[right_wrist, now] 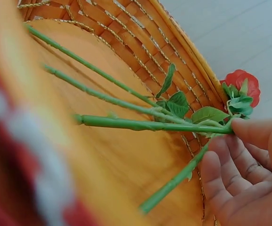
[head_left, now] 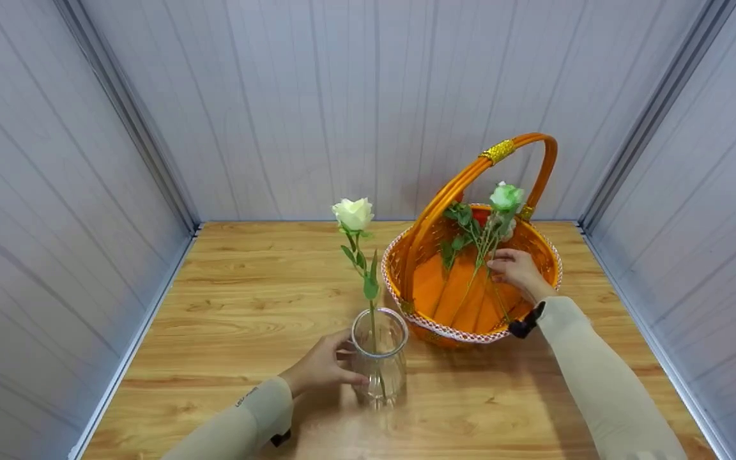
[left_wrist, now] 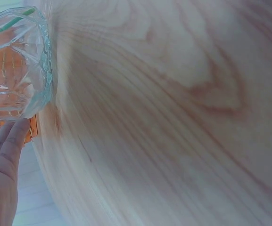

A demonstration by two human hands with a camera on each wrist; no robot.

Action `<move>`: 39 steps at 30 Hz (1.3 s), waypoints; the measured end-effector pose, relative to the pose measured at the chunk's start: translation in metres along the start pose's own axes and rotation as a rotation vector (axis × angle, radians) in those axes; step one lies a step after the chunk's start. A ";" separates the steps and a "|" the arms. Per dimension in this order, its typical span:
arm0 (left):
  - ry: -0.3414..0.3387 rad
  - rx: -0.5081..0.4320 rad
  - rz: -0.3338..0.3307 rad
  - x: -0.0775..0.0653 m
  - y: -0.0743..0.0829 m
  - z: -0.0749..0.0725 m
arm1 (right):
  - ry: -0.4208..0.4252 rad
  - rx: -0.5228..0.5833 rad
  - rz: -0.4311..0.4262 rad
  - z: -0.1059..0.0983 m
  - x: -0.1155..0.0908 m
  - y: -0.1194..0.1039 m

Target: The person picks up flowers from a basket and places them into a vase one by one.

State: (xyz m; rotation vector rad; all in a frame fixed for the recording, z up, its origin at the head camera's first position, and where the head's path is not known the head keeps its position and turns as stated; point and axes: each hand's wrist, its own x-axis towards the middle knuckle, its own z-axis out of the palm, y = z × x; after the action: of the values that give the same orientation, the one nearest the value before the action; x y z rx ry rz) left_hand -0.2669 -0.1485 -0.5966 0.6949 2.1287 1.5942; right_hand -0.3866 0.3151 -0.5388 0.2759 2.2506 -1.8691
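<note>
Glass vase: clasped by left fingers; white rose inside
Wicker basket: roses contained; stem pinched by right fingers
Counter: bordered by walls

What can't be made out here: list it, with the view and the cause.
- Vase mouth: left wrist view, cut off by the left edge.
- Upper end of the held stem: right wrist view, hidden by the right hand.
- Near basket rim: right wrist view, blurred.
- Number of red flowers: head view, largely covered by handle and leaves.
- Sleeve lettering: head view, too small.
</note>
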 end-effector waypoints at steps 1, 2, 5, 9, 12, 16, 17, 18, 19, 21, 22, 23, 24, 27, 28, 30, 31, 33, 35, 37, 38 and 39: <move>-0.001 -0.001 0.000 0.000 0.000 0.000 | -0.001 0.018 0.004 0.000 0.000 -0.001; -0.002 -0.003 0.000 0.000 0.000 0.000 | -0.001 0.032 0.008 0.000 -0.001 -0.002; -0.004 -0.010 0.001 0.001 0.000 0.000 | -0.012 0.061 0.015 -0.001 -0.003 -0.005; -0.006 -0.003 0.002 0.001 0.001 0.000 | -0.020 0.102 0.002 -0.003 -0.007 -0.012; -0.005 0.016 0.002 0.001 0.001 -0.001 | -0.018 0.131 -0.018 -0.003 -0.011 -0.016; -0.001 0.046 0.003 0.002 0.001 -0.001 | -0.015 0.170 -0.034 -0.004 -0.018 -0.020; 0.001 0.053 0.006 0.002 0.001 -0.001 | -0.013 0.178 -0.037 -0.004 -0.020 -0.021; 0.001 0.058 0.009 0.002 0.001 -0.001 | -0.011 0.181 -0.040 -0.004 -0.022 -0.021; 0.004 0.063 0.010 0.002 0.001 0.000 | -0.006 0.184 -0.044 -0.005 -0.023 -0.022; 0.011 0.074 0.014 0.002 0.001 0.000 | 0.005 0.188 -0.052 -0.006 -0.027 -0.023; 0.015 0.080 0.014 0.002 0.002 0.000 | 0.010 0.189 -0.057 -0.006 -0.028 -0.024; 0.017 0.086 0.015 0.003 0.002 0.001 | 0.016 0.189 -0.063 -0.006 -0.030 -0.025; 0.019 0.092 0.017 0.003 0.002 0.001 | 0.017 0.195 -0.071 -0.007 -0.032 -0.026; 0.025 0.103 0.030 0.003 0.002 0.002 | 0.021 0.233 -0.096 -0.007 -0.038 -0.027; 0.026 0.105 0.036 0.003 0.002 0.003 | 0.022 0.240 -0.107 -0.007 -0.040 -0.027; 0.030 0.107 0.050 0.004 0.002 0.004 | 0.031 0.255 -0.125 -0.007 -0.044 -0.027; 0.033 0.107 0.058 0.004 0.001 0.004 | 0.039 0.261 -0.131 -0.006 -0.046 -0.027; 0.036 0.103 0.068 0.004 0.000 0.006 | 0.053 0.266 -0.146 -0.005 -0.050 -0.026; 0.035 0.087 0.074 0.004 -0.001 0.007 | 0.063 0.280 -0.164 -0.003 -0.053 -0.025; 0.034 0.071 0.072 0.004 -0.002 0.007 | 0.068 0.297 -0.180 -0.002 -0.056 -0.024; 0.032 0.063 0.068 0.004 -0.002 0.007 | 0.068 0.305 -0.191 -0.001 -0.058 -0.024; 0.028 0.056 0.064 0.004 -0.002 0.007 | 0.068 0.314 -0.200 0.000 -0.059 -0.024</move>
State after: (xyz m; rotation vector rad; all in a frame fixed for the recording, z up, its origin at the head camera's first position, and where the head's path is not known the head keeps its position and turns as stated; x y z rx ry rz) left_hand -0.2658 -0.1413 -0.6004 0.7705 2.1991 1.5917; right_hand -0.3361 0.3099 -0.4999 0.1683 2.0854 -2.3535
